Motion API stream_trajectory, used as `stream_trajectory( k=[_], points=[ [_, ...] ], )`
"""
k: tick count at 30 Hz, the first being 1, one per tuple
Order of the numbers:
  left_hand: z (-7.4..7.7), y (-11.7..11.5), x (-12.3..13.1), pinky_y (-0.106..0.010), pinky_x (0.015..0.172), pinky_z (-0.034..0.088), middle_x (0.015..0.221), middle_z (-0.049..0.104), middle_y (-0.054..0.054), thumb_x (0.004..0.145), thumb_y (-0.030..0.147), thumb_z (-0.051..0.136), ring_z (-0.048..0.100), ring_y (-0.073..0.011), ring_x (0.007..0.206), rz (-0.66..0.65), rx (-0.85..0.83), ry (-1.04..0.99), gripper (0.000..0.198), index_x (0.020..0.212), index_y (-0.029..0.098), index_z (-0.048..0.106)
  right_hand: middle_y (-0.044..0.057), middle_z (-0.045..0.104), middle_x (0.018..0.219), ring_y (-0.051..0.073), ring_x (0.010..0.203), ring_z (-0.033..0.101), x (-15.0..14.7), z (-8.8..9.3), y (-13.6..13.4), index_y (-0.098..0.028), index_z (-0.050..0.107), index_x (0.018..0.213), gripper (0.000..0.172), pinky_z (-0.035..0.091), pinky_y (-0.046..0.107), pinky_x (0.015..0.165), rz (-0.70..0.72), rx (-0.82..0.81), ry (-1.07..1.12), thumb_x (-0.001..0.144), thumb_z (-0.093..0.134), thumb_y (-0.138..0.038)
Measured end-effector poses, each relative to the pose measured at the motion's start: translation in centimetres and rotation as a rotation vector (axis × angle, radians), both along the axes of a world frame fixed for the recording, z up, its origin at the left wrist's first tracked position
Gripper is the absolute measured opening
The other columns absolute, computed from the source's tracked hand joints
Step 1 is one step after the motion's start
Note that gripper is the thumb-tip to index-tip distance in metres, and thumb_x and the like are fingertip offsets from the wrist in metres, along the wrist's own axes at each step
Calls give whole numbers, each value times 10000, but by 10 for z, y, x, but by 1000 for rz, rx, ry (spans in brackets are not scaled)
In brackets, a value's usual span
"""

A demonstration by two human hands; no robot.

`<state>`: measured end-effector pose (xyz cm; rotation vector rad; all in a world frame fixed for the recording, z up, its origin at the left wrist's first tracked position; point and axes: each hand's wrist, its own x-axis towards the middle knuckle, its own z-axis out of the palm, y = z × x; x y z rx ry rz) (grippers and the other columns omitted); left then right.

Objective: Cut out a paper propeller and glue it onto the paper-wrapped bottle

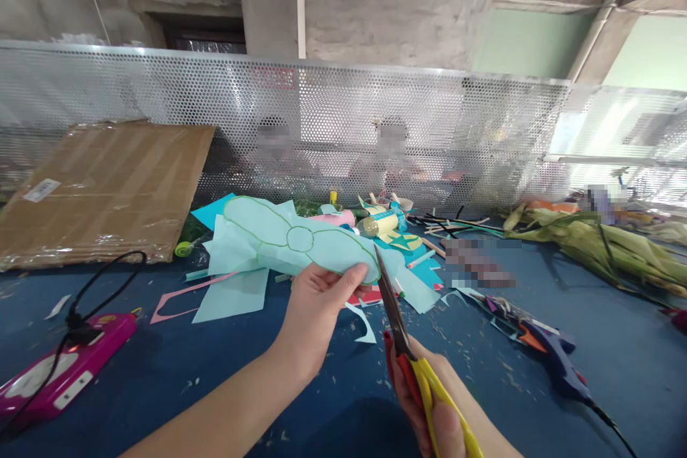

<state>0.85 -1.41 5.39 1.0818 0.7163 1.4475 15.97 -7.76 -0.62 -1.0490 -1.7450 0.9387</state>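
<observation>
My left hand (316,308) pinches the near edge of a light teal paper sheet (279,240) with a green bow-like outline drawn on it, holding it up above the blue table (161,379). My right hand (434,408) grips red-and-yellow-handled scissors (400,333). Their blades point up and reach the paper's right edge beside my left thumb.
Paper scraps and coloured offcuts (230,297) lie under the sheet. A pink power strip (59,368) with a black cable sits at the left, a blue glue gun (552,354) at the right, corn husks (601,247) far right, cardboard (101,189) against a perforated metal screen (343,129).
</observation>
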Motion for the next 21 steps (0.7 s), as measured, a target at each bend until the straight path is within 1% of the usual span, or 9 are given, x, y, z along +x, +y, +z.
stream_trajectory(
  k=[3,5,8,12,14,16,18,21],
  points=[
    [1,0,0,-311,750,510,785,714,-44,679,283,754,643,-193,776,7,25,45,159,759,163,689,-60,397,488,89,351,298,2,2,-1,-196,489,946,709,313,243,388,90,-38,33,758,207,-818],
    [2,0,-1,-300,737,510,772,709,-35,688,279,745,638,-182,763,12,56,70,146,750,163,682,-60,403,506,82,359,303,3,2,0,-194,475,945,696,303,237,392,116,-37,52,758,225,-816],
    [4,2,-3,-295,735,507,762,707,-31,689,284,738,633,-173,746,15,91,123,147,733,160,672,-56,425,519,84,372,333,5,-1,1,-195,470,947,671,315,236,406,122,-44,78,763,259,-805],
    [7,2,-5,-310,746,504,745,699,-28,688,284,728,631,-183,752,15,131,183,143,727,165,658,-47,438,536,94,380,346,6,-3,2,-197,473,981,714,328,238,383,84,-85,95,717,299,-837],
    [7,3,-6,-305,724,501,730,690,-24,690,280,721,621,-180,739,26,160,199,130,712,169,655,-46,433,540,94,377,349,4,0,4,-195,467,967,734,326,237,371,86,-104,93,698,289,-855],
    [6,4,-6,-294,701,494,715,679,-19,698,278,715,606,-172,721,37,179,223,122,700,171,656,-57,398,522,89,366,339,2,6,5,-195,456,909,729,313,232,360,119,-111,86,684,277,-866],
    [4,5,-7,-284,695,490,711,673,-16,706,275,711,597,-163,717,38,180,238,116,705,170,661,-65,377,509,82,358,328,0,11,6,-196,440,865,720,294,227,349,139,-114,85,672,279,-871],
    [3,6,-7,-269,705,491,726,674,-9,704,263,709,596,-149,721,22,162,217,107,723,167,664,-74,372,501,65,344,296,0,14,6,-197,434,829,723,251,224,342,129,-117,79,659,282,-882]
  ],
)
